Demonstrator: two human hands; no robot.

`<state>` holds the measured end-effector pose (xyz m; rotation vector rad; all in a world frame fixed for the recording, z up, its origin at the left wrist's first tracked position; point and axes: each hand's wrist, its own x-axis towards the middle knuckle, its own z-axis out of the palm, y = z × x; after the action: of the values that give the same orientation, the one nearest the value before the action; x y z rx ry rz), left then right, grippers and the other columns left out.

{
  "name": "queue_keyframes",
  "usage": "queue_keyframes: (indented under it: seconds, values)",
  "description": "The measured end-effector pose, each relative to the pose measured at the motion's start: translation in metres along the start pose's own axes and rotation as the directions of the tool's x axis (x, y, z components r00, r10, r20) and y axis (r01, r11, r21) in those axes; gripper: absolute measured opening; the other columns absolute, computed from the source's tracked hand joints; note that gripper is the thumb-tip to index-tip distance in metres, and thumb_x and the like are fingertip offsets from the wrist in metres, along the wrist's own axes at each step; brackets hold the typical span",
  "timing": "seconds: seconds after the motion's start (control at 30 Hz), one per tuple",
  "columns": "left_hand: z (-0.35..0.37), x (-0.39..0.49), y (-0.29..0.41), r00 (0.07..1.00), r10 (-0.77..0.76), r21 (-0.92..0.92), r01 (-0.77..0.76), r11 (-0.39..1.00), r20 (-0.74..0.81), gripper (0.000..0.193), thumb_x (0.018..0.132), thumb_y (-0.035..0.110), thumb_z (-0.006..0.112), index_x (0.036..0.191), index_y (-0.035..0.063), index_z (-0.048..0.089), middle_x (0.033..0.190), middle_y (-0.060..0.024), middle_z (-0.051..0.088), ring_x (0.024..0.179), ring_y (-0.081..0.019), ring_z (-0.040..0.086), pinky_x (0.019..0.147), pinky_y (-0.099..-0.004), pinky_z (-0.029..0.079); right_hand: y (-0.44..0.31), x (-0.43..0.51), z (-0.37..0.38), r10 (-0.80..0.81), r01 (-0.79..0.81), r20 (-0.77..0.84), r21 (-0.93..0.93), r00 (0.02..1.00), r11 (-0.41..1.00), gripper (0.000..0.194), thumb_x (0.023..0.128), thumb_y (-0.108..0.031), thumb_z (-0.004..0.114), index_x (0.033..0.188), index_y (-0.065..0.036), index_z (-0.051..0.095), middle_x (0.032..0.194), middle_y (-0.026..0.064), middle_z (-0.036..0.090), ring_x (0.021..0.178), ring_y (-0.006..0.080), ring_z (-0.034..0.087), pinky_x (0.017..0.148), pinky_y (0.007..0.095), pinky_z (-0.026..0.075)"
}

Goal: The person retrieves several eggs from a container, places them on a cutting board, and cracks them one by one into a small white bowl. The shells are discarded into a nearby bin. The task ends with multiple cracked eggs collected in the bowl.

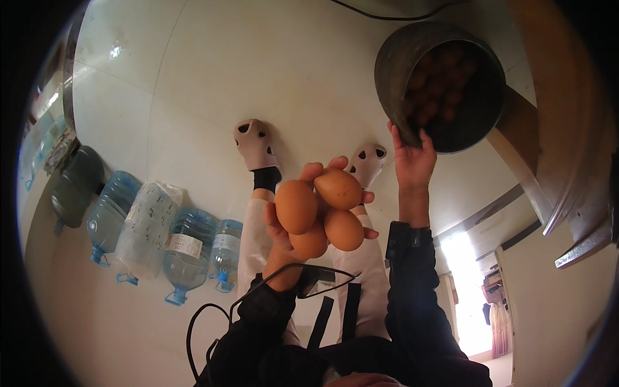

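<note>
Several brown eggs point(296, 207) rest together in my left hand point(278, 232), whose fingers curl around them from below and behind. My right hand point(416, 162) grips the near rim of a dark, deep bucket point(394, 72). The bucket is tilted, so its mouth faces me. Down inside it lies a heap of more brown eggs point(435, 89), dim in the shadow. The bottom of the bucket is hard to make out.
Large plastic water bottles point(186, 266) stand in a row along the wall at left. A wooden piece of furniture point(566, 121) rises at right, beside the bucket. My shoes point(256, 145) are on the pale tiled floor point(217, 63). A black cable point(271, 278) loops near my left forearm.
</note>
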<state>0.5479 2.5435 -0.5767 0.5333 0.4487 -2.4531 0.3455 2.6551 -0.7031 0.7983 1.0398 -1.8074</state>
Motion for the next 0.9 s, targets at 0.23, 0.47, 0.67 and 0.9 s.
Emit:
queue_keyframes:
  seconds: [0.23, 0.47, 0.67, 0.9]
  values:
    - [-0.003, -0.001, 0.0, 0.997, 0.041, -0.03, -0.039, 0.999, 0.061, 0.081, 0.081, 0.071, 0.056, 0.144, 0.0229, 0.038, 0.151, -0.0075, 0.022, 0.128, -0.0493, 0.036, 0.088, -0.0747, 0.044, -0.02, 0.024, 0.019, -0.049, 0.049, 0.01, 0.017, 0.999, 0.999, 0.047, 0.093, -0.013, 0.053, 0.133, 0.01, 0.041, 0.135, 0.0253, 0.049, 0.123, 0.0453, 0.048, 0.105, 0.0471, 0.047]
    - [0.004, -0.002, 0.009, 0.997, 0.054, -0.046, -0.052, 0.998, 0.049, 0.079, 0.081, 0.067, 0.059, 0.143, 0.0222, 0.04, 0.151, -0.0074, 0.023, 0.128, -0.0481, 0.036, 0.088, -0.073, 0.046, -0.062, 0.066, 0.039, 0.04, -0.032, -0.049, 0.149, 0.998, 0.988, 0.048, 0.09, -0.011, 0.055, 0.133, 0.007, 0.043, 0.136, 0.0249, 0.047, 0.124, 0.0474, 0.045, 0.102, 0.0488, 0.05]
    - [0.003, -0.007, 0.02, 0.993, 0.097, -0.091, -0.091, 0.992, 0.067, 0.08, 0.08, 0.066, 0.062, 0.143, 0.0224, 0.041, 0.15, -0.0064, 0.024, 0.129, -0.0466, 0.036, 0.089, -0.0729, 0.045, -0.095, 0.086, 0.043, 0.048, -0.044, -0.034, 0.109, 0.998, 0.993, 0.049, 0.088, -0.01, 0.054, 0.133, 0.007, 0.043, 0.136, 0.0267, 0.044, 0.126, 0.0498, 0.039, 0.102, 0.0489, 0.05]
    - [0.004, -0.003, 0.025, 0.989, 0.131, -0.116, -0.123, 0.986, 0.063, 0.078, 0.079, 0.067, 0.062, 0.141, 0.0238, 0.045, 0.151, -0.0072, 0.027, 0.127, -0.051, 0.036, 0.088, -0.0765, 0.043, -0.103, 0.069, 0.046, 0.063, -0.065, -0.019, -0.12, 0.998, 0.991, 0.055, 0.097, -0.034, 0.054, 0.131, 0.008, 0.044, 0.133, 0.0263, 0.049, 0.122, 0.039, 0.05, 0.101, 0.0459, 0.05]
